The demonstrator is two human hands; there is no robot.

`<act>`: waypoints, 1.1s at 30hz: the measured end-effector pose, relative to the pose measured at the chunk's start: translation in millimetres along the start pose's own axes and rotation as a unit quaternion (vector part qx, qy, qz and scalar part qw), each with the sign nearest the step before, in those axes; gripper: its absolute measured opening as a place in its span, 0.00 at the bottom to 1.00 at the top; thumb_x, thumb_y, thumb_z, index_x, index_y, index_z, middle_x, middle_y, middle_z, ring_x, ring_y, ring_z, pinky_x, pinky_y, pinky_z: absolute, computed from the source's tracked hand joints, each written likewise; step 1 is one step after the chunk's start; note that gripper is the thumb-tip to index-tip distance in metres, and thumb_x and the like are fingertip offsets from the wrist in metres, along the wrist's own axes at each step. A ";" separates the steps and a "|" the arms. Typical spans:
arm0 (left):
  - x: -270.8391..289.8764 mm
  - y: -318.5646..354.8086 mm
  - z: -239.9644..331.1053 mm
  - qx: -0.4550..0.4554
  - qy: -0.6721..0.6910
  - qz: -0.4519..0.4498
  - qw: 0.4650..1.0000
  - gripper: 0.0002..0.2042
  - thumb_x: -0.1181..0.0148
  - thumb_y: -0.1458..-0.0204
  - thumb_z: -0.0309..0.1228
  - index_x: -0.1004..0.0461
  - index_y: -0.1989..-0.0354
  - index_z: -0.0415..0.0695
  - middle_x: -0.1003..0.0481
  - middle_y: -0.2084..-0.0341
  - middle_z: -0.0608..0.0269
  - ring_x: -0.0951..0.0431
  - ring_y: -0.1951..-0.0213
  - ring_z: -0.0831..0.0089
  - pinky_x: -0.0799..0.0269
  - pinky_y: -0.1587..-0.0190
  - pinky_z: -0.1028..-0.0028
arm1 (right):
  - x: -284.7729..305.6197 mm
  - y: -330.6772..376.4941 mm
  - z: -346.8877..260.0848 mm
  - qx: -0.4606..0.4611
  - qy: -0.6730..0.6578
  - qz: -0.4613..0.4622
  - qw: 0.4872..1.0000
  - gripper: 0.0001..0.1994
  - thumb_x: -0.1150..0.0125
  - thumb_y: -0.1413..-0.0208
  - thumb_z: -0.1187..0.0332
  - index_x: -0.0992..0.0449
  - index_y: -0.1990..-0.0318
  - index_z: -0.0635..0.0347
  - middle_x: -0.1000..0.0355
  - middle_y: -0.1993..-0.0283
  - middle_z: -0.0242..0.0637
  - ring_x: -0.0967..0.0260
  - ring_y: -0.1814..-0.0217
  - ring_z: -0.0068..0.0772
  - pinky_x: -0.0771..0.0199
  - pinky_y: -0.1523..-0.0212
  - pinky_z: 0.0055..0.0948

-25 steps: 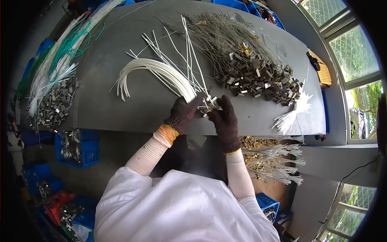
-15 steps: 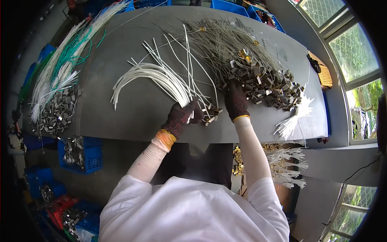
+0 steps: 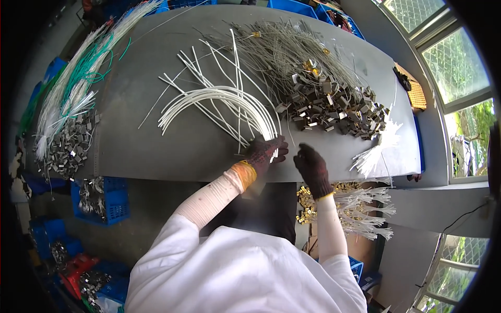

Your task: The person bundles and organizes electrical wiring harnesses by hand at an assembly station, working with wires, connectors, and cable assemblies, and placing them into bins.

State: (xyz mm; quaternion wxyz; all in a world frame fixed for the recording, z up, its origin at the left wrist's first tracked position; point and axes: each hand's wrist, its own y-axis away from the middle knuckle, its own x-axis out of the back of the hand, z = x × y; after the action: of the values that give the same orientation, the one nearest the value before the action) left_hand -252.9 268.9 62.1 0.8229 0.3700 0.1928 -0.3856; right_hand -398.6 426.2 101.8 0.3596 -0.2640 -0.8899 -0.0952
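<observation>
At the far left of the grey bench a bundle of green and white wires is lying above a heap of metal clips. In the middle, white wires are fanning out in an arc, their near ends gathered at the bench's front edge. My left hand, in a dark glove, is pinching those ends, fingers closed on them. My right hand is hovering just beside it, fingers loosely curled and holding nothing. Beyond it a pile of clipped grey wires is spreading toward the window.
</observation>
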 end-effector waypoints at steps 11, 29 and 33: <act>-56.7 -27.8 -56.4 0.087 0.118 -0.032 0.989 0.13 0.35 0.36 0.33 0.26 0.47 0.44 0.20 0.55 0.56 0.19 0.50 0.58 0.21 0.45 0.54 | 42.7 226.5 10.7 -0.310 -0.299 -0.099 0.897 0.14 0.31 0.41 0.71 0.19 0.49 0.65 0.18 0.57 0.38 0.22 0.58 0.27 0.21 0.53 0.29; -33.9 -33.0 57.5 -0.053 0.170 -0.029 0.984 0.13 0.36 0.35 0.36 0.25 0.46 0.47 0.18 0.56 0.60 0.16 0.53 0.58 0.19 0.48 0.53 | 46.6 405.8 89.6 -0.338 -0.189 -0.109 0.916 0.15 0.32 0.43 0.74 0.16 0.48 0.62 0.17 0.49 0.40 0.20 0.48 0.31 0.21 0.45 0.31; -31.5 -30.2 58.7 -0.052 0.176 -0.042 0.982 0.12 0.36 0.35 0.36 0.24 0.47 0.46 0.17 0.56 0.59 0.16 0.53 0.57 0.18 0.49 0.54 | 47.4 405.8 88.1 -0.333 -0.146 -0.098 0.926 0.14 0.32 0.43 0.75 0.16 0.49 0.62 0.17 0.50 0.41 0.21 0.48 0.32 0.21 0.45 0.31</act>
State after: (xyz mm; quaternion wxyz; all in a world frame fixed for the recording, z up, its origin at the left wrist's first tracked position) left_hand -294.3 226.9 105.4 0.7774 0.3803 0.3696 -0.3382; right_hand -260.5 818.7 62.5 0.1055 -0.2907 -0.8711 -0.3816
